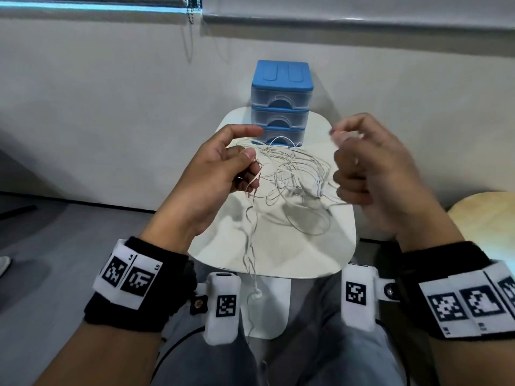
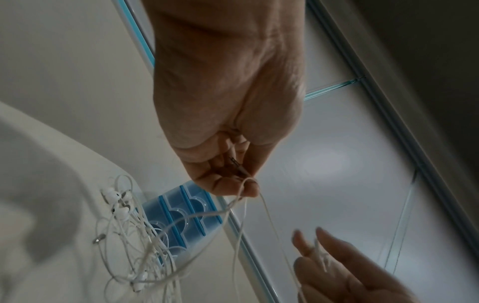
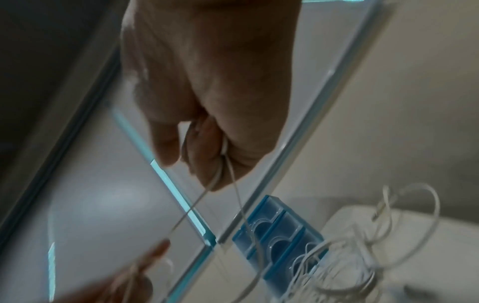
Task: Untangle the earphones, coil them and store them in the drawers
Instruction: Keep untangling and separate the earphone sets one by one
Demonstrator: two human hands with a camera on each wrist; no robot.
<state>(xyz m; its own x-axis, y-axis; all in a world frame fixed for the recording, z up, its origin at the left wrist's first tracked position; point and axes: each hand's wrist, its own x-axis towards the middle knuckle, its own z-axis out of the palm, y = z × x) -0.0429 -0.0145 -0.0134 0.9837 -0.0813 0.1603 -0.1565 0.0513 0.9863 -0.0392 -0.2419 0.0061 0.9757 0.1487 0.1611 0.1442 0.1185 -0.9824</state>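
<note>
A tangle of white earphones [image 1: 295,176] hangs between my hands above a small white table [image 1: 328,246]. My left hand [image 1: 223,168] pinches a strand of cord [image 2: 246,184] between thumb and fingers, and a loose end with an earbud [image 1: 255,295] dangles below it. My right hand [image 1: 362,162] is curled round another strand [image 3: 223,155], lifted to the right of the tangle. More earbuds and cords [image 2: 122,207] lie on the table. A blue three-drawer unit [image 1: 281,104] stands at the table's far edge, its drawers closed.
A grey wall with blind cords [image 1: 191,37] rises behind the table. A round wooden stool [image 1: 482,210] sits at the right. My knees are under the table's near edge, over a grey floor [image 1: 55,232].
</note>
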